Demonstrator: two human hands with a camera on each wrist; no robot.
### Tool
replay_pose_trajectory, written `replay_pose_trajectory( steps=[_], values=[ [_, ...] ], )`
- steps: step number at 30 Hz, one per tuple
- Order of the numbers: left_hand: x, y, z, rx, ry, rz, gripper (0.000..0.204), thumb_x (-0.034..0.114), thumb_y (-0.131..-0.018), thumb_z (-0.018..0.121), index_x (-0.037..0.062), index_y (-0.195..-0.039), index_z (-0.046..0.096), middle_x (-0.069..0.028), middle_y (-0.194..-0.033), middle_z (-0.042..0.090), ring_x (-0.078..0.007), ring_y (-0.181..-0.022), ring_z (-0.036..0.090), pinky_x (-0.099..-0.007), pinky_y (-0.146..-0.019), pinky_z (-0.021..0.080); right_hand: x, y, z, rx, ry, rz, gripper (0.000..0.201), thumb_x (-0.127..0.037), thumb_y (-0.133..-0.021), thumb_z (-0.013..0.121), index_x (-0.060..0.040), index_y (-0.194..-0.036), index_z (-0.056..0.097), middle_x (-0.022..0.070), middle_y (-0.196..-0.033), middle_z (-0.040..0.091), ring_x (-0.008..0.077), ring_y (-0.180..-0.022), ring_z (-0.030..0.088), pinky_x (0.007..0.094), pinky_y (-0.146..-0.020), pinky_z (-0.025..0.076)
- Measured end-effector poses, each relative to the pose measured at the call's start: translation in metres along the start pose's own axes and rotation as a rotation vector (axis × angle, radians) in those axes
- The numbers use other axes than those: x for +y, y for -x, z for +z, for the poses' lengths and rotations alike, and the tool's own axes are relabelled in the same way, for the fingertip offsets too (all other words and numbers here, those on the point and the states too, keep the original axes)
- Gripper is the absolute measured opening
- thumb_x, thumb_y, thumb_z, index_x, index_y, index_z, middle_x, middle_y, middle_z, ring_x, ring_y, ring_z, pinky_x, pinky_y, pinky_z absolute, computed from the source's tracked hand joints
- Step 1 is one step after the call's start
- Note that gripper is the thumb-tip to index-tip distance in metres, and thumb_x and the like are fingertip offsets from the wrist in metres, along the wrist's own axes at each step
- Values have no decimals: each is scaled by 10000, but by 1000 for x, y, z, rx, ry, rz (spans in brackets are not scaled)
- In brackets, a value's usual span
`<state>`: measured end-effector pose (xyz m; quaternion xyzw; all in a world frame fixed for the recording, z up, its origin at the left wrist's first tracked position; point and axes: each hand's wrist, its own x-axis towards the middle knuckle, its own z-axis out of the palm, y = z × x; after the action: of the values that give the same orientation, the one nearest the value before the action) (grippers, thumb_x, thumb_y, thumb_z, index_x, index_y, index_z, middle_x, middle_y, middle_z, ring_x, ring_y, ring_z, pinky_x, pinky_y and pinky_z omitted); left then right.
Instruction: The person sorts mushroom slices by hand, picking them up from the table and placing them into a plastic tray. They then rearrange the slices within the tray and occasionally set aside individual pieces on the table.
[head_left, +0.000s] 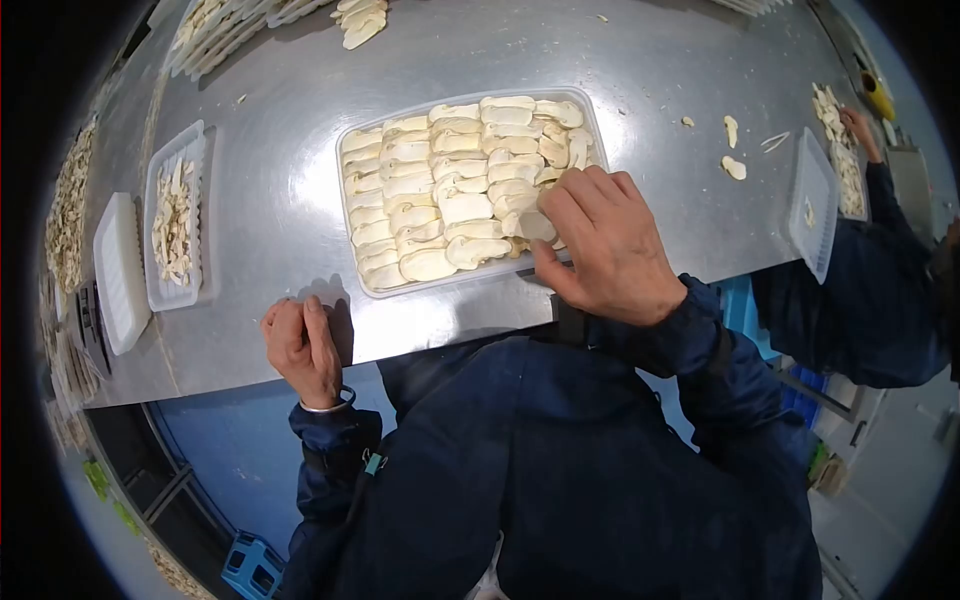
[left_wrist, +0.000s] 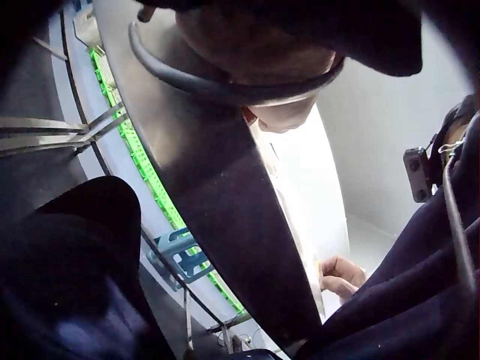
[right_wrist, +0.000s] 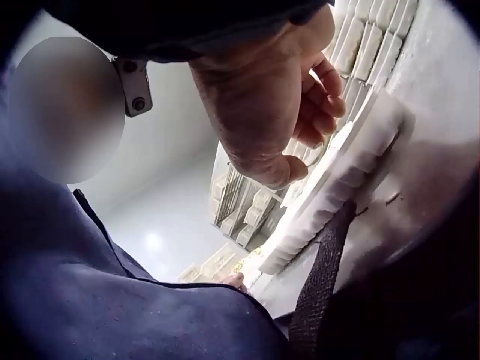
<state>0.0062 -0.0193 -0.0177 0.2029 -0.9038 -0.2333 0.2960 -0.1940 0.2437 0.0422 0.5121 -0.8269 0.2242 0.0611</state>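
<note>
In the head view, a shallow clear plastic tray point(head_left: 350, 270) lies on the metal table, filled with overlapping rows of pale mushroom slices point(head_left: 465, 208). My right hand point(head_left: 615, 245) is over the tray's near right corner, with a greyish, shaded mushroom slice point(head_left: 538, 226) between thumb and curled fingers. The right wrist view shows the same hand point(right_wrist: 262, 112) above the tray's ribbed side point(right_wrist: 330, 199); the thumb faces the bent fingers. At the table's front edge, left of the tray, my left hand point(head_left: 305, 345) rests with loosely curled fingers, holding nothing.
A white tray of mushroom pieces point(head_left: 175, 225) stands at left, beside an upturned white tray point(head_left: 122, 272). Stacked trays point(head_left: 215, 40) are at the back left. Loose slices point(head_left: 733, 168) lie right of the filled tray. Another person's hand point(head_left: 858, 130) works at far right.
</note>
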Motion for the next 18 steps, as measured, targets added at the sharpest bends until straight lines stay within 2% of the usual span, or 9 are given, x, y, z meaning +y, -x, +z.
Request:
replay_pose_trajectory(
  steps=[8,11,14,18],
  values=[
    [-2,0,0,-8,-3,7,266,90,-944,608,6,-705,528,-90,-635,469,-274,-669,480,-385,-831,432,0,-3,3,-3,20,-5,292,-126,-687,707,-25,-912,549,109,-907,527,264,-880,540,383,-765,421],
    [0,0,0,-11,0,2,255,81,-942,606,5,-710,534,-90,-641,473,-275,-680,485,-384,-833,432,-1,-2,1,-28,-6,22,343,-121,-694,719,-14,-983,569,125,-923,559,290,-888,561,387,-766,423],
    [-3,1,0,-5,26,-1,239,68,-939,600,2,-717,543,-92,-647,476,-277,-690,485,-381,-839,429,3,-3,-8,55,5,38,297,-139,-704,719,-27,-930,562,114,-899,540,278,-866,551,383,-757,424],
    [-5,2,0,-20,59,-14,227,61,-941,593,-7,-729,546,-94,-649,474,-277,-696,467,-377,-831,421,61,21,-51,315,128,298,249,-139,-737,718,-30,-931,605,119,-891,584,309,-827,580,415,-719,450]
  ],
)
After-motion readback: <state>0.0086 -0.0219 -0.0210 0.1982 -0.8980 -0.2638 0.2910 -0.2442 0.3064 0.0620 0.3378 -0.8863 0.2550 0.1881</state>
